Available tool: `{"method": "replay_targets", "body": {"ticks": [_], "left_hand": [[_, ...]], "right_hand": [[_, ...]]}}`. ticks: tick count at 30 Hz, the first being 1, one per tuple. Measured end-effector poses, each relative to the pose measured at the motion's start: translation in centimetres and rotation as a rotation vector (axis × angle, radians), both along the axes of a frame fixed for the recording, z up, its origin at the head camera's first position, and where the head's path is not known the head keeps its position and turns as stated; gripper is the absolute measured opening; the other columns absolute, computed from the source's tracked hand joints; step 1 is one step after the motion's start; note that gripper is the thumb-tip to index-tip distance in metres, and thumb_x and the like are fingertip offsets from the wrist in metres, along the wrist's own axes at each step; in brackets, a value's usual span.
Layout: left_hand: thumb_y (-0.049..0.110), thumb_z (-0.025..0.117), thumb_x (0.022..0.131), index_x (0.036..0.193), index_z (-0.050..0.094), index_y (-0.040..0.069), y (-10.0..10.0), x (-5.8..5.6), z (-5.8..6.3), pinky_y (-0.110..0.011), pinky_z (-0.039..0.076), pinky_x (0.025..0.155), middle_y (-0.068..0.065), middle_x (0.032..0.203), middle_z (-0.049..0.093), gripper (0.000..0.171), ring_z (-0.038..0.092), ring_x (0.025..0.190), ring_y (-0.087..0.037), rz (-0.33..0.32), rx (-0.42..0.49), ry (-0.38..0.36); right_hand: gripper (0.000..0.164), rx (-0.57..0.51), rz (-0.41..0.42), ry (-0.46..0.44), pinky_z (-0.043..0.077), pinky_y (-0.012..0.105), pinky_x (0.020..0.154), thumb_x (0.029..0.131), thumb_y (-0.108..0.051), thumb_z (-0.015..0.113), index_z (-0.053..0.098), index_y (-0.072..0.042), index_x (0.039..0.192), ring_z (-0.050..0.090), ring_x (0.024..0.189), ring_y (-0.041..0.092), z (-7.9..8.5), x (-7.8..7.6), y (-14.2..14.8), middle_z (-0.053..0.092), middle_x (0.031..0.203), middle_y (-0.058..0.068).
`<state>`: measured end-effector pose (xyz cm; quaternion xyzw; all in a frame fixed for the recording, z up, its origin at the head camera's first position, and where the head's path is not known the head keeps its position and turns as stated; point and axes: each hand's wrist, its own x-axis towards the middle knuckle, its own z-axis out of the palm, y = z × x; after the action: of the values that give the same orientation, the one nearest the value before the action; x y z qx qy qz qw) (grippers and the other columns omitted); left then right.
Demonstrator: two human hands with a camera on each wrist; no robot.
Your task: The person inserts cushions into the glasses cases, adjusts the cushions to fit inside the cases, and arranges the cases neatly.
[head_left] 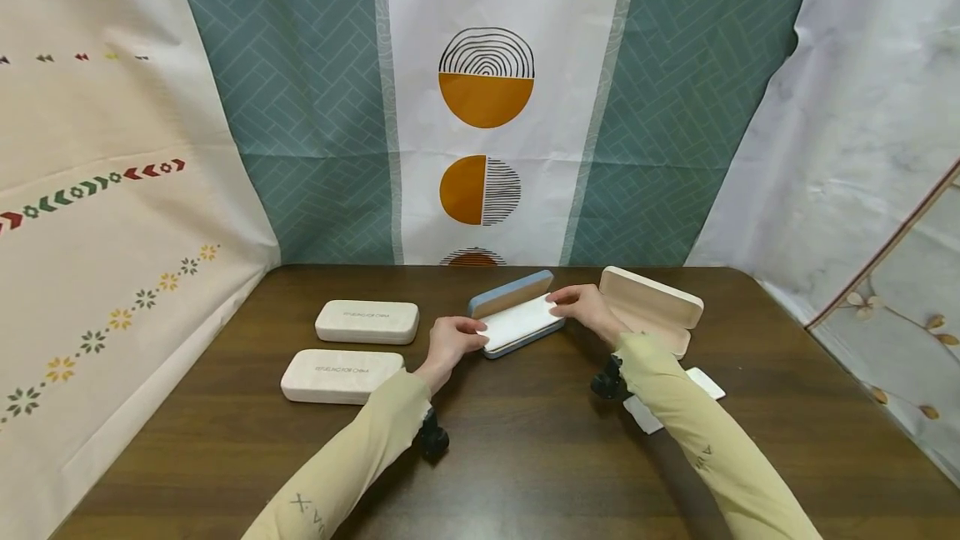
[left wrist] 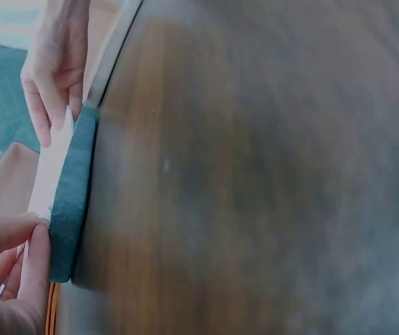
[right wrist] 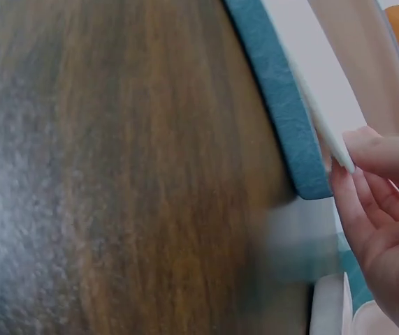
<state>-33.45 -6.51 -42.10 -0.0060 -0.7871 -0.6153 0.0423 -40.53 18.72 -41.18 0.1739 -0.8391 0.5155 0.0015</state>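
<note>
A blue glasses case (head_left: 512, 293) lies with its lid raised at the middle back of the table. Over its lower half stretches a flat white folded cloth (head_left: 517, 323). My left hand (head_left: 452, 343) pinches the near left end of this cloth between thumb and fingers. At the opposite end, my right hand (head_left: 588, 308) pinches the corner with thumb and forefinger. The right wrist view shows the cloth (right wrist: 325, 77) just above the case's blue wall (right wrist: 279, 98), its end slightly raised. In the left wrist view both hands appear along the cloth.
An open cream glasses case (head_left: 656, 300) stands at the back right, beyond my right wrist. White cloth (head_left: 642, 415) shows partly under my right forearm. To the left lie two closed off-white cases, one farther back (head_left: 367, 322) and one nearer (head_left: 341, 376).
</note>
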Motion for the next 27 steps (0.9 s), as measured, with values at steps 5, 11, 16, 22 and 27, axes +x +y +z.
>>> {"method": "replay_targets", "body": {"ticks": [5, 11, 16, 22, 27], "left_hand": [[-0.002, 0.076, 0.068, 0.082, 0.07, -0.002, 0.17, -0.17, 0.01, -0.026, 0.049, 0.061, -0.005, 0.073, 0.063, 0.015, 0.058, 0.066, -0.014, 0.01, -0.026, -0.005], [-0.002, 0.076, 0.068, 0.079, 0.07, -0.001, 0.42, -0.3, 0.12, -0.026, 0.049, 0.059, -0.004, 0.07, 0.063, 0.013, 0.058, 0.061, -0.012, 0.012, -0.073, -0.005], [-0.001, 0.076, 0.068, 0.077, 0.07, 0.0, 0.57, -0.41, 0.37, -0.025, 0.049, 0.058, -0.004, 0.069, 0.063, 0.011, 0.058, 0.059, -0.011, 0.024, -0.142, -0.004], [-0.002, 0.077, 0.067, 0.075, 0.069, 0.0, 0.56, -0.5, 0.41, -0.024, 0.049, 0.057, -0.003, 0.069, 0.063, 0.011, 0.057, 0.059, -0.01, 0.019, -0.169, -0.004], [-0.004, 0.076, 0.066, 0.074, 0.068, -0.002, 0.46, -0.32, 0.36, -0.024, 0.049, 0.057, -0.004, 0.068, 0.062, 0.012, 0.057, 0.058, -0.01, 0.005, -0.113, -0.007]], "right_hand": [[0.024, 0.078, -0.032, 0.047, 0.047, 0.033, 0.071, 0.079, -0.002, 0.069, 0.066, 0.006, 0.101, 0.058, 0.086, 0.026, -0.12, -0.05, -0.23, 0.063, 0.099, 0.016], [0.024, 0.122, -0.027, 0.054, 0.048, 0.034, 0.07, 0.079, -0.002, 0.069, 0.065, 0.004, 0.102, 0.059, 0.081, 0.024, -0.33, -0.12, -0.35, 0.064, 0.094, 0.013], [0.023, 0.15, -0.022, 0.086, 0.048, 0.032, 0.067, 0.08, -0.003, 0.068, 0.065, 0.004, 0.102, 0.059, 0.08, 0.024, -0.29, -0.13, -0.45, 0.064, 0.089, 0.012], [0.022, 0.17, -0.028, 0.088, 0.047, 0.03, 0.064, 0.079, -0.001, 0.068, 0.066, 0.005, 0.1, 0.057, 0.077, 0.022, -0.62, -0.33, -0.57, 0.063, 0.085, 0.01], [0.021, 0.188, -0.034, 0.107, 0.044, 0.029, 0.062, 0.078, 0.0, 0.069, 0.065, 0.005, 0.098, 0.053, 0.075, 0.023, -0.9, -0.41, -0.56, 0.061, 0.084, 0.01]]}}
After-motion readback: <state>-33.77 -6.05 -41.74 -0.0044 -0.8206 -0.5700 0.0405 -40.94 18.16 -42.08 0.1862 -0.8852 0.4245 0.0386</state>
